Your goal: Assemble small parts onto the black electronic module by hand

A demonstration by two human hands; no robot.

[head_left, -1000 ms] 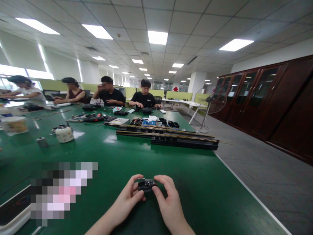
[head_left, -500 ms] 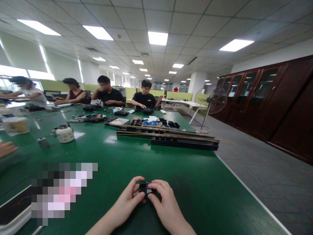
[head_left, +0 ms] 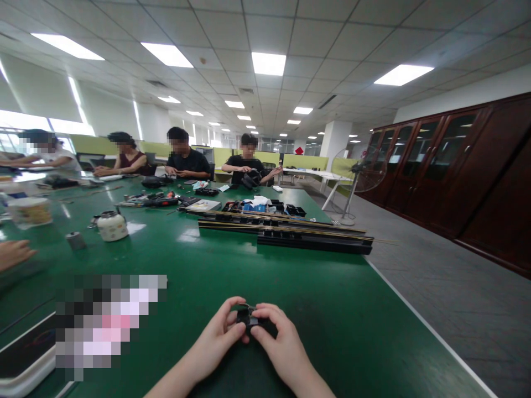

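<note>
Just above the green tabletop, in the lower middle of the head view, a small black plastic case (head_left: 243, 317) is held between my two hands. It seems to have a raised lid-like edge and a greyish patch inside; its exact kind is too small to tell. My left hand (head_left: 224, 326) grips its left side, thumb in front and fingers behind. On the opposite side, my right hand (head_left: 277, 330) pinches it between thumb and fingers. The fingers cover much of its outer surface.
Long black rails with thin brass-coloured rods (head_left: 315, 243) lie across the green table (head_left: 199, 276). To the left are a white jar (head_left: 112, 226), a grey metal cylinder (head_left: 75, 241), a white-framed device (head_left: 29, 354) and another person's hand (head_left: 15, 254). Several people sit beyond, near scattered tools (head_left: 153, 200).
My hands keep hold of the black case with barely any shift. Across the table, a person in black has lifted a dark object off the tabletop.
</note>
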